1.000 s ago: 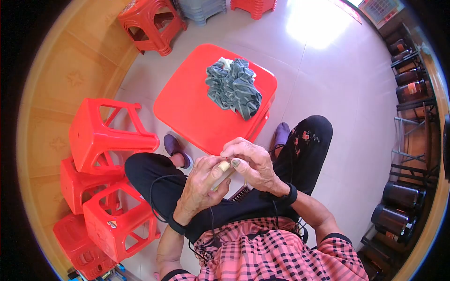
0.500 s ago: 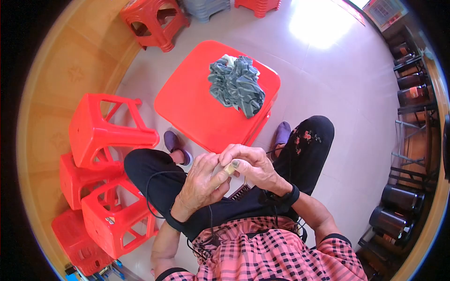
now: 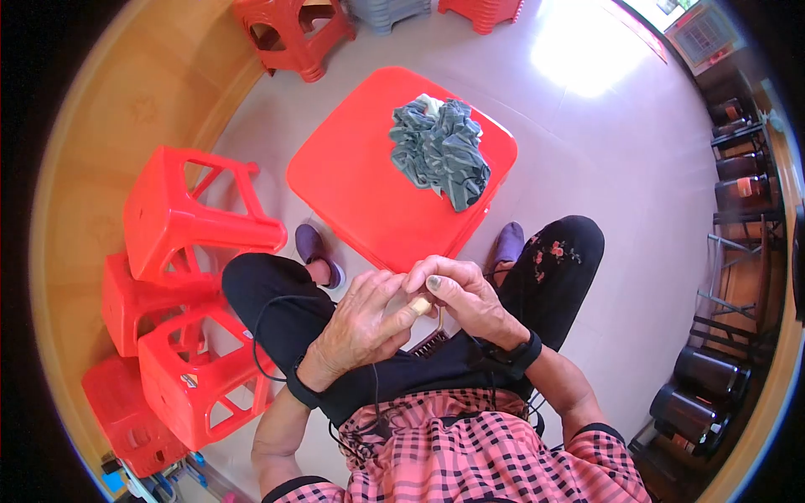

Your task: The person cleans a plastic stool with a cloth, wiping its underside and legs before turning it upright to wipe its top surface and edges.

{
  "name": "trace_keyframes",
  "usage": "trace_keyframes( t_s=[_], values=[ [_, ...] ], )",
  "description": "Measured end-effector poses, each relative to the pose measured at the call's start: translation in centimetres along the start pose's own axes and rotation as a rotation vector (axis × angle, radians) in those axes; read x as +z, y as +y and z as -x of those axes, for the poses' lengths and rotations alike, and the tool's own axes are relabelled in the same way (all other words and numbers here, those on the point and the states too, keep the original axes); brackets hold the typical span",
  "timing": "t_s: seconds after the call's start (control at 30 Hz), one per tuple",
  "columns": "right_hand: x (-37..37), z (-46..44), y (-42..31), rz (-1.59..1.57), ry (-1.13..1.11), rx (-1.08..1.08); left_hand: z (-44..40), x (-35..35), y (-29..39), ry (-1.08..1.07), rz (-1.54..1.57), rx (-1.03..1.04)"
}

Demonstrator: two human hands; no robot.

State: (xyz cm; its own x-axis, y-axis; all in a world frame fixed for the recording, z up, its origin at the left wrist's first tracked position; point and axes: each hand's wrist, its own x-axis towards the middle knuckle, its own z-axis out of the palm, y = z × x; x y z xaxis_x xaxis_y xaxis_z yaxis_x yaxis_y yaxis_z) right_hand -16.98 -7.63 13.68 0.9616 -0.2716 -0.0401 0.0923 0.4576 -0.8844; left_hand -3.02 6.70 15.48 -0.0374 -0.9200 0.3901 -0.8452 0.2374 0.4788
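Note:
My left hand (image 3: 366,323) and my right hand (image 3: 466,298) meet in front of my lap, with fingers bent and fingertips pressed close together. Whatever lies between the fingertips is too small or too hidden to name. Just below them, a brush-like thing with dark bristles (image 3: 429,344) and a thin handle shows at my lap, partly covered by the hands. Beyond the hands stands a red square table (image 3: 348,159). A crumpled grey-green patterned cloth (image 3: 442,151) lies on its right part.
Red plastic stools (image 3: 159,218) stand and lie at the left by the wooden wall. More red stools (image 3: 293,33) and a grey stack (image 3: 390,12) are at the back. Dark jars (image 3: 711,375) line the right side. My knees flank the hands.
The view has shifted, so the table and cloth appear farther right and a little higher. My right thumb has lifted slightly off the left thumb; both hands stay together.

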Motion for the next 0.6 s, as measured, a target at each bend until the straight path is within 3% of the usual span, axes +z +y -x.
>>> trace_keyframes(
  t_s=[0.6],
  values=[
    [0.3, -0.5, 0.2, 0.03, -0.105, 0.08, 0.3, -1.1, -0.2, -0.036, -0.009, 0.028]
  ],
)
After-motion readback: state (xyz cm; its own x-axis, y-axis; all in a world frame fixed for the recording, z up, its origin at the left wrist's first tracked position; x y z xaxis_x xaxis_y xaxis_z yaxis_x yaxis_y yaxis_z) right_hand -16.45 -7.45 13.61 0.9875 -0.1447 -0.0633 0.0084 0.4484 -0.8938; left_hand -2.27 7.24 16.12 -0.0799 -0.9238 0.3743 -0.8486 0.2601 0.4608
